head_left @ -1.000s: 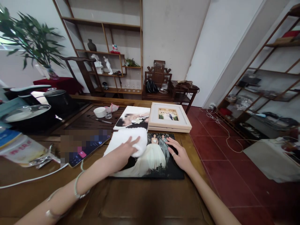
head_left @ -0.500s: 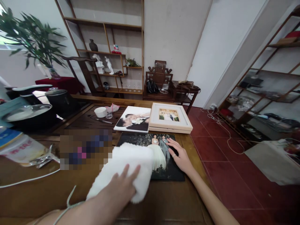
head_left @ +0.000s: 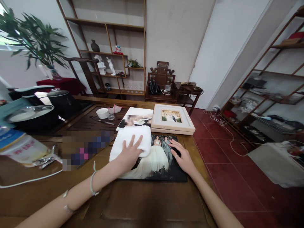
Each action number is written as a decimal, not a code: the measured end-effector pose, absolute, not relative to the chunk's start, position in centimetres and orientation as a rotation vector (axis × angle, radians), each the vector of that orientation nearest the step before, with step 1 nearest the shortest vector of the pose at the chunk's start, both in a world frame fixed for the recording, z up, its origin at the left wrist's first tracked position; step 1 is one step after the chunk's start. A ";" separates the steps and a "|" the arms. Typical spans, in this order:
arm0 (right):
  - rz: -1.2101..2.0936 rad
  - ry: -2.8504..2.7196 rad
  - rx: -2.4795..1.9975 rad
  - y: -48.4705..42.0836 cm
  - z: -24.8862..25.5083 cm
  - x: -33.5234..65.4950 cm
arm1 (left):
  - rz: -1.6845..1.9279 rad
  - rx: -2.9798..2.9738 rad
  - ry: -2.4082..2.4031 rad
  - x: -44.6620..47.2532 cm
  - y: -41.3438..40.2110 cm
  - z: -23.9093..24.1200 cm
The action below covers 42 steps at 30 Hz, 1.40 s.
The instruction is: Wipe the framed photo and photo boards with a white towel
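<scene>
A dark wedding picture panel (head_left: 163, 172), showing a couple in a white gown and a grey suit, lies flat on the wooden table. My left hand (head_left: 130, 155) rests with fingers spread on a folded white towel (head_left: 120, 139). The towel covers the panel's upper left part and overlaps the near edge of another picture behind it. I cannot see my left thumb clearly. At the panel's right side, my right hand (head_left: 182, 156) lies with fingers extended over the suited figure and holds nothing.
Behind the panel are a white-edged picture (head_left: 142, 115) and stacked light wooden frames (head_left: 174, 126). To the left stand a white bowl (head_left: 102, 113), a dark pot (head_left: 30, 117), a plastic package (head_left: 26, 147) and a white cable (head_left: 33, 182). The table's right edge borders red floor tiles.
My left hand and the towel have moved away from me, up the panel, uncovering more of the white gown. My right hand stays in nearly the same place.
</scene>
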State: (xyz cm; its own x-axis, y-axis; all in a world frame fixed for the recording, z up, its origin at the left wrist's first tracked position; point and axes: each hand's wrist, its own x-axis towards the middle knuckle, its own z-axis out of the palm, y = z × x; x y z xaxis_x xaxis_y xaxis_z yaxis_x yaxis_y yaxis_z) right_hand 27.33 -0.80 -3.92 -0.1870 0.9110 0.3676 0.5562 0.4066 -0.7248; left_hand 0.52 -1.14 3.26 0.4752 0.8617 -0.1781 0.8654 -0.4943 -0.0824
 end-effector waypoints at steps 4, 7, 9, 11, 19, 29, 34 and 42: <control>0.562 -1.865 -1.257 -0.9 -3.8 27.3 | -0.255 2.763 1.631 1.0 -1.1 2.9; 0.560 -1.867 -1.250 -0.9 -3.9 27.4 | -0.402 2.743 1.601 1.1 -3.6 3.3; 0.555 -1.869 -1.242 -0.8 -4.0 27.4 | -0.473 2.723 1.517 1.1 -6.0 3.2; 0.550 -1.871 -1.239 -0.8 -4.1 27.4 | -0.517 2.707 1.347 1.2 -8.2 2.7; 0.550 -1.881 -1.258 -0.8 -3.9 27.4 | -0.641 2.552 1.120 2.3 -8.8 4.9; 0.554 -1.870 -1.251 -0.8 -4.0 27.4 | 0.045 2.859 1.357 1.6 -2.0 1.5; 0.561 -1.861 -1.245 -0.9 -3.8 27.3 | 0.108 2.864 1.412 2.3 -1.7 1.1; 0.556 -1.872 -1.255 -0.9 -3.9 27.3 | -0.249 2.788 1.138 4.5 -9.3 1.3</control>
